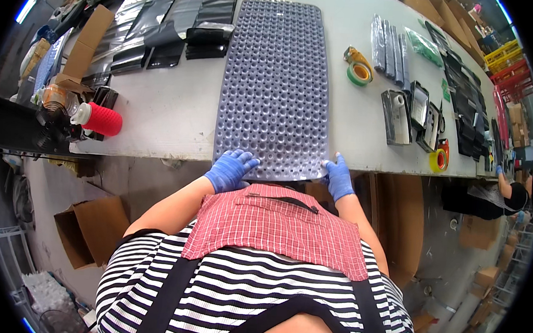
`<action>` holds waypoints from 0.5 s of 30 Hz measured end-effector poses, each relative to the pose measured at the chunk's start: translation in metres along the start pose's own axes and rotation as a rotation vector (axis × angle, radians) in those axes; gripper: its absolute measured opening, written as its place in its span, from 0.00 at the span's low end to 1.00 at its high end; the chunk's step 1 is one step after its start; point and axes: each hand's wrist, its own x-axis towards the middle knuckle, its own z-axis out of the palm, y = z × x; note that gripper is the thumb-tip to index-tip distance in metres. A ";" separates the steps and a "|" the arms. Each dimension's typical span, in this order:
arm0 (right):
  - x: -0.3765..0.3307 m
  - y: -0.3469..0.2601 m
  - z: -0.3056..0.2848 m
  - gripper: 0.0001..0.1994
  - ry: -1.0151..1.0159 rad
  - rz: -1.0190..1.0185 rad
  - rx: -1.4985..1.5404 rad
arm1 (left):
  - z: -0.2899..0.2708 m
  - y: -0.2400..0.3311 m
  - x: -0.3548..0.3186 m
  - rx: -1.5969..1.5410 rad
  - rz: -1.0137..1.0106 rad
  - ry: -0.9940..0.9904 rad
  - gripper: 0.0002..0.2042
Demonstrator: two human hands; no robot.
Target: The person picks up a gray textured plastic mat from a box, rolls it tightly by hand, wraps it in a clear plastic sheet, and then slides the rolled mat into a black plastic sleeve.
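Note:
A long translucent blue-grey bath mat (276, 81) lies lengthwise on the white table, its surface covered in rows of round suction cups. Its near end hangs slightly over the front edge, close to my body. My left hand (230, 169), in a blue glove, grips the mat's near left corner, thumb toward the middle. At the near right corner, my right hand (339, 178), gloved the same way, holds the mat's edge with some fingers hidden beneath it.
Black plastic packages (208, 16) lie at the far left, near a red bottle (104, 120). Rightward are a tape dispenser (358, 67), rolled clear-wrapped mats (390, 52), small black boxes (397, 116) and yellow tape (439, 160). A co-worker's arm (508, 184) shows far right. A cardboard box (92, 229) stands below left.

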 end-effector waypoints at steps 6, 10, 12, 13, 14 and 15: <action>0.028 0.010 -0.037 0.28 0.206 -0.268 -0.701 | -0.026 -0.001 0.037 -0.276 -0.210 -0.131 0.10; -0.041 -0.051 0.032 0.20 0.070 -1.177 -0.876 | -0.045 -0.022 0.063 -0.189 -0.437 -0.188 0.09; -0.046 -0.050 0.055 0.21 -0.081 -1.252 -1.142 | -0.043 -0.023 0.072 -0.089 -0.427 -0.124 0.10; -0.040 -0.043 0.059 0.22 -0.071 -1.224 -1.245 | -0.041 -0.023 0.076 -0.043 -0.419 -0.088 0.11; -0.031 -0.034 0.062 0.22 -0.061 -1.194 -1.345 | -0.036 -0.023 0.074 -0.014 -0.365 -0.045 0.12; -0.022 -0.026 0.063 0.23 -0.051 -1.162 -1.444 | -0.030 -0.022 0.072 0.005 -0.305 -0.031 0.13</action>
